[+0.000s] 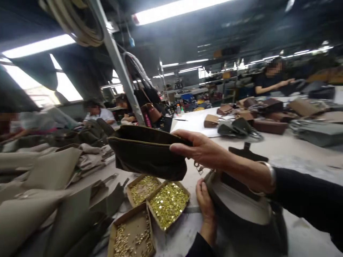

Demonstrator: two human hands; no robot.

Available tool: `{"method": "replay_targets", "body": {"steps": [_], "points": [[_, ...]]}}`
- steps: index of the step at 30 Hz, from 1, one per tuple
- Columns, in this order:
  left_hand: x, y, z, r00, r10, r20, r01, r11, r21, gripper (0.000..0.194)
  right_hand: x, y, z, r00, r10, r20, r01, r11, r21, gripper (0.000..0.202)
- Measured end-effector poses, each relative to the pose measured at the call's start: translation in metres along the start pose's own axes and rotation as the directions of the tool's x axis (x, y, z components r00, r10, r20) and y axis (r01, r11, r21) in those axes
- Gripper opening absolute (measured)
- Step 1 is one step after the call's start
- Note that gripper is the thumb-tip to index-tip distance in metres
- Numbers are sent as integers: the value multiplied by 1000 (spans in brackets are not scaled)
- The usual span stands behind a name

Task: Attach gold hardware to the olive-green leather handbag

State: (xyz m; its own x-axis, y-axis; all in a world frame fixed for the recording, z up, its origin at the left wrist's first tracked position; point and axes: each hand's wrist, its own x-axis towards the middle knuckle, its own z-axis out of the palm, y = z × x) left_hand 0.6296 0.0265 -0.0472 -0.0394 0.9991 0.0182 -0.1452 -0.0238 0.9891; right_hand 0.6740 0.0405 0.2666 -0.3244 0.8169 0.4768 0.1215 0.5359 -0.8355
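My right hand (pixel 199 146) pinches one end of a dark zippered pouch (pixel 150 153), thumb on the near side and fingers over the rim. The pouch is raised above the table, its zip mouth gaping upward. Low in the view, my left hand (pixel 207 207) rests along the left side of a dark handbag (pixel 249 232) and grips it; part of that hand is hidden behind the bag. The handbag has a pale lining and its flap (pixel 249 155) is lifted back. A metal clasp (pixel 198 167) hangs between the pouch and the bag.
Shallow boxes hold gold-coloured metal pieces: one box (pixel 187 205), another box (pixel 110 237). Grey-green leather pieces (pixel 53 167) are heaped on the left. Several finished-looking bags (pixel 270 125) lie on the white table, where a person (pixel 264 84) works. A metal post (pixel 120 64) rises behind.
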Motion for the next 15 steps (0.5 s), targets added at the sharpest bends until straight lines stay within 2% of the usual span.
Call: {"method": "replay_targets", "body": {"steps": [3,5,6,7,9,11,12,13,15], "points": [[4,-4,4,997,24,71,-22,999,-27,59,-73,-26,-46,971,45,-233,-52,998,-27,29],[11,-4,0,996,43,75,-42,999,-11,61,-126,-26,-62,916,108,-385,-110,994,18,31],[14,-3,-2,996,50,71,-50,999,-1,61,-151,-22,-66,875,145,-463,-142,989,42,34],[15,-3,-4,996,55,66,-56,998,12,61,-174,-16,-68,819,181,-545,-176,982,61,37],[15,-2,-6,996,65,53,-67,997,41,60,-211,-1,-68,673,261,-692,-268,958,100,48],[13,0,-8,996,80,38,-83,994,72,59,-237,12,-66,519,319,-793,-340,928,151,59],[11,2,-8,996,87,29,-89,992,88,58,-246,17,-66,456,335,-824,-356,918,175,61],[10,3,-9,995,93,20,-94,990,102,57,-253,22,-66,408,345,-845,-363,911,196,62],[8,7,-10,995,103,8,-103,987,121,57,-263,31,-71,351,351,-868,-361,906,220,58]]}}
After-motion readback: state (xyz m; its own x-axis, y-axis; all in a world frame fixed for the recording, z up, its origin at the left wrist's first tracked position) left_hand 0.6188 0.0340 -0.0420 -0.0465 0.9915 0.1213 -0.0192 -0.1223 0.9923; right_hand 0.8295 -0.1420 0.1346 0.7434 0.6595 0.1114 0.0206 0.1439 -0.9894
